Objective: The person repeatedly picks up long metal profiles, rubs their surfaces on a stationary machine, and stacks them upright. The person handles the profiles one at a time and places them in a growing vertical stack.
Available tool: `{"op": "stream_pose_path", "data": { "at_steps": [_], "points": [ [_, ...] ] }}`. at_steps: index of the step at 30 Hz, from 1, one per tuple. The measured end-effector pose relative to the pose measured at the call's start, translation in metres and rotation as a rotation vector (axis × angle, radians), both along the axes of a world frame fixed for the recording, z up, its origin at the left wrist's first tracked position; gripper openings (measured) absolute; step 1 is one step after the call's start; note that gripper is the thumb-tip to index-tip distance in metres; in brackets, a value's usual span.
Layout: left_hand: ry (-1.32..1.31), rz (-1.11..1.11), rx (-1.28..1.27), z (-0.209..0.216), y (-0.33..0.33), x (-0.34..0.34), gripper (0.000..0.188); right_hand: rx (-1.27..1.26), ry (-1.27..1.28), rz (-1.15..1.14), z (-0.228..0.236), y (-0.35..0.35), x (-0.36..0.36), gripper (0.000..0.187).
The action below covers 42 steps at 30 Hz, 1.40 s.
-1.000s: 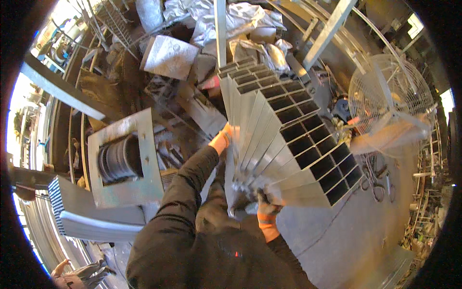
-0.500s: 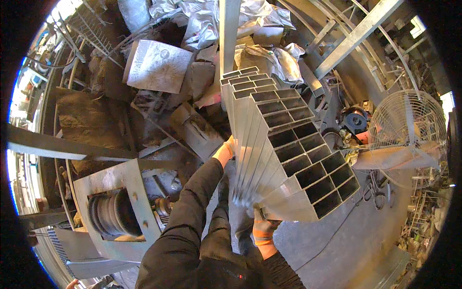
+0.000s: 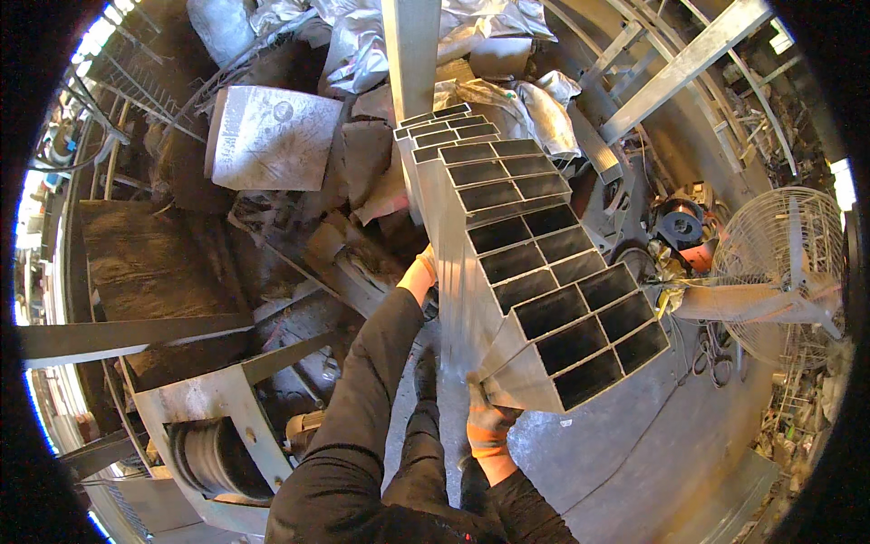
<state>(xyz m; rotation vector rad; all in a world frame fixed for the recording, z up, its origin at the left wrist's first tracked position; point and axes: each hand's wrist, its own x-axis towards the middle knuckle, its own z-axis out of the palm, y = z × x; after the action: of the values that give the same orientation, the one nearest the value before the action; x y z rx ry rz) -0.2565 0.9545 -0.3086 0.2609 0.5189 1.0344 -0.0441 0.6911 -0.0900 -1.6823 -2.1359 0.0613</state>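
A tall stack of rectangular metal tubes (image 3: 521, 364) stands in front of me, their open ends facing up in stepped groups. My right hand (image 3: 491, 424), in an orange and grey work glove, is closed on the lower near edge of the closest group. At the stack's left side, my left hand (image 3: 420, 275), gloved in orange, grips the tubes' edge; some of its fingers are hidden against the metal. Behind the stack rises an upright steel post (image 3: 411, 54), near the farthest tubes.
A wire-caged fan (image 3: 784, 272) stands at the right, with a wire spool (image 3: 680, 227) beside it. On the left is a metal frame holding a ribbed drum (image 3: 217, 458). Cardboard (image 3: 272, 136) and silvery sheeting (image 3: 362, 50) lie at the back. A thin cable (image 3: 625, 458) crosses the floor.
My view has shifted, so the stack and post sit farther left in the picture. Both hands stay at the tubes, the right one slightly higher up along their near edge.
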Motion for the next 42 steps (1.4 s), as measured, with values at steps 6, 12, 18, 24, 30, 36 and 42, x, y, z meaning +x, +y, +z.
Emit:
{"op": "stream_pose_path", "data": {
  "at_steps": [6,12,18,24,30,36,42],
  "points": [
    [0.016,0.121,-0.103,-0.023,-0.018,-0.022,0.043,-0.22,0.309,0.116,-0.04,-0.002,0.014,0.02],
    [0.046,0.178,-0.166,-0.026,-0.057,-0.036,0.043,-0.209,0.288,0.097,-0.073,-0.018,0.011,0.073],
    [0.118,0.123,-0.253,-0.016,-0.102,-0.042,0.042,-0.023,0.374,-0.105,-0.033,-0.007,0.0,0.086],
    [0.201,0.104,-0.306,0.004,-0.144,-0.047,0.042,0.054,0.364,-0.223,-0.008,-0.004,0.01,0.1],
    [0.243,0.126,-0.325,0.002,-0.169,-0.053,0.041,0.003,0.387,-0.283,-0.023,-0.02,0.025,0.099],
    [0.267,0.132,-0.345,0.009,-0.182,-0.054,0.041,0.009,0.401,-0.347,-0.006,-0.028,0.036,0.087],
    [0.27,0.14,-0.352,0.015,-0.188,-0.041,0.041,-0.047,0.505,-0.31,0.004,-0.031,0.055,0.073]
  ]
}}
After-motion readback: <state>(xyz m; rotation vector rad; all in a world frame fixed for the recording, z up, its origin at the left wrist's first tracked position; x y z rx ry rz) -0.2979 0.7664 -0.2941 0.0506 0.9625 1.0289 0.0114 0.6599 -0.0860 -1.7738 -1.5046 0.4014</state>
